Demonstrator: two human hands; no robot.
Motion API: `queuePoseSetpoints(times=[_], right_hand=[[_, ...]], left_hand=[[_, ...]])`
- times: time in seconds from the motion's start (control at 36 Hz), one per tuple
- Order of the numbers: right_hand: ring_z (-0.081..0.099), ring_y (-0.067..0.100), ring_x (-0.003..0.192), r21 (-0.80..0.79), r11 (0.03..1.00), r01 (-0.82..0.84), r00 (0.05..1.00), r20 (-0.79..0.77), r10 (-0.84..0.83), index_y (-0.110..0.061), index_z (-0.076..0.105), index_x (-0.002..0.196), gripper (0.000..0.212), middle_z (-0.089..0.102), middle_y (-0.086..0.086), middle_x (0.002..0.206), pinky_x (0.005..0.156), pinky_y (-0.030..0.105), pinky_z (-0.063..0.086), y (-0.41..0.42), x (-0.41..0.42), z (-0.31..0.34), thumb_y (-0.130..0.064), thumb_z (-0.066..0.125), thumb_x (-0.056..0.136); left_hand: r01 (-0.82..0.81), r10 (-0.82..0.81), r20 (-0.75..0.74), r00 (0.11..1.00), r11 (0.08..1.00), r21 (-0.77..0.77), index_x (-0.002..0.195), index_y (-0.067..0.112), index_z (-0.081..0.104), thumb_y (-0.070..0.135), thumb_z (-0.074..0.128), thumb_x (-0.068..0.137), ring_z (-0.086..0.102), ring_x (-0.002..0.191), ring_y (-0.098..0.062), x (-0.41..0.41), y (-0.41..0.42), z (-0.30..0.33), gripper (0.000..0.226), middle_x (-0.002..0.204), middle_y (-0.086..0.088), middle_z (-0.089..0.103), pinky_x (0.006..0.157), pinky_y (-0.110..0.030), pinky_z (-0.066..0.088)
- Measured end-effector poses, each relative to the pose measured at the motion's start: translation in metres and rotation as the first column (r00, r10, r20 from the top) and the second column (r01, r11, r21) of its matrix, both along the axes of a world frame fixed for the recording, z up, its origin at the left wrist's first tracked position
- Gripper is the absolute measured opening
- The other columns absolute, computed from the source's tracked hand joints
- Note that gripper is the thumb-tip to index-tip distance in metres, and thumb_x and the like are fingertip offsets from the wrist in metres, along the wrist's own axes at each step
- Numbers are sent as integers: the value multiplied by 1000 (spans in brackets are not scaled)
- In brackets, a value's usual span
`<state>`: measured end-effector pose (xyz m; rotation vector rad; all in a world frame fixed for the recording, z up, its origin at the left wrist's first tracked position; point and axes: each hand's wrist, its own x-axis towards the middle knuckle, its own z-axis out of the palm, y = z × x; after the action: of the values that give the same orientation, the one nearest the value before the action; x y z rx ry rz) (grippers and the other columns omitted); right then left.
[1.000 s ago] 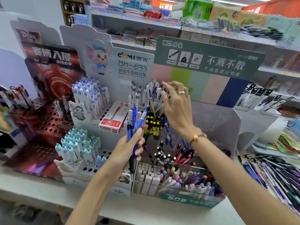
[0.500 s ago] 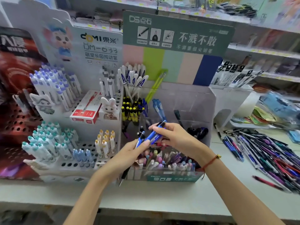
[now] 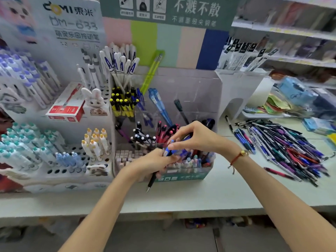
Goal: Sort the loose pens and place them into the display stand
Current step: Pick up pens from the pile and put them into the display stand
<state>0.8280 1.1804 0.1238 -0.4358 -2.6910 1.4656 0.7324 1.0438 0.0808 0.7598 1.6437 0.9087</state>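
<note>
My left hand (image 3: pixel 154 163) grips a few blue pens (image 3: pixel 168 152); a black tip (image 3: pixel 151 180) pokes out below the fist. My right hand (image 3: pixel 197 137) pinches the top of one blue pen in that bunch with thumb and forefinger. Both hands hover in front of the clear display stand (image 3: pixel 196 91), just above its front row of pastel pens (image 3: pixel 190 161). The stand's compartments hold yellow-capped, red, black and blue pens. A big pile of loose pens (image 3: pixel 283 148) lies on the counter to the right.
A white tiered stand (image 3: pixel 60 160) with teal, blue and yellow-capped pens stands at the left, with a red box (image 3: pixel 66 106) on it. A white holder (image 3: pixel 238 82) with packaged pens is at the back right. Packets lie at the far right. The counter's front edge (image 3: pixel 163 210) runs below my arms.
My right hand came down from the white pens at the stand's top to the bunch in my left hand. The left hand dropped lower with its pens. The view moved closer.
</note>
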Motion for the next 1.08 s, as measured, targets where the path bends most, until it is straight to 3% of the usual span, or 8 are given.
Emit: queuePoseSetpoints(times=[0.11, 0.22, 0.31, 0.39, 0.5, 0.61, 0.92, 1.08], right_hand=[[67, 7, 80, -4, 1000, 21, 1000, 5, -21, -8, 77, 94, 22, 74, 4, 88, 73, 19, 51, 7, 6, 2, -21, 80, 77], [62, 7, 69, -208, 976, 60, 998, 23, -57, -7, 74, 94, 13, 71, 0, 80, 67, 18, 50, 16, 12, 10, -13, 73, 83], [64, 9, 64, -395, 904, 165, 985, 24, -170, -8, 69, 86, 3, 69, 0, 74, 64, 17, 54, 21, 15, 14, -5, 66, 86], [66, 13, 56, -476, 831, 287, 948, 15, -319, -9, 62, 77, 13, 63, 3, 70, 57, 17, 54, 23, 13, 18, -1, 62, 87], [67, 17, 55, -513, 777, 365, 905, -2, -426, -9, 60, 81, 10, 67, 4, 72, 59, 18, 56, 27, 17, 24, -3, 61, 89], [70, 20, 61, -581, 707, 404, 842, -67, -536, -8, 58, 88, 7, 64, 8, 83, 57, 17, 55, 33, 28, 28, -2, 58, 91], [71, 22, 65, -479, 709, 517, 758, -129, -640, -9, 51, 91, 7, 63, 12, 95, 62, 21, 58, 35, 42, 34, -3, 53, 95], [68, 18, 53, -331, 765, 552, 776, -133, -617, -8, 50, 87, 11, 62, 14, 81, 55, 21, 57, 36, 64, 33, 0, 52, 94]], left_hand=[[9, -11, 48, 999, 1000, 27, 88, 13, 58, 24, 56, 96, 28, 38, -2, -1, 6, 5, 14, 45, 13, 36, 38, -16, 23], [-10, 7, 21, 1000, 993, 115, 116, 8, 61, 40, 62, 89, 38, 52, -5, -7, 6, 15, 42, 58, 9, 41, 44, -15, 31], [-161, 145, 133, 980, 980, 119, 110, 26, 62, 60, 51, 86, 45, 78, -15, -9, 2, 23, 43, 82, 3, 52, 59, -21, 46], [-365, 354, 138, 925, 929, 64, 106, 28, 62, 60, 38, 94, 48, 79, -14, -19, -1, 23, 42, 92, 2, 55, 73, -26, 50], [-578, 552, 179, 814, 802, 150, 92, 17, 58, 34, 41, 101, 42, 58, -8, -33, -13, 22, 26, 79, 1, 50, 38, -15, 31], [-702, 667, 221, 712, 673, 232, 92, 13, 56, 25, 39, 102, 39, 51, -8, -41, -32, 20, 23, 69, 4, 50, 34, -14, 23], [-767, 747, 249, 617, 498, 406, 100, 14, 56, 20, 37, 103, 56, 57, -6, -41, -49, 18, 21, 79, 1, 61, 46, -17, 47], [-706, 761, 127, 637, 509, 493, 109, 18, 58, 20, 39, 102, 60, 96, 1, -41, -62, 15, 21, 104, 10, 65, 85, -21, 47]])
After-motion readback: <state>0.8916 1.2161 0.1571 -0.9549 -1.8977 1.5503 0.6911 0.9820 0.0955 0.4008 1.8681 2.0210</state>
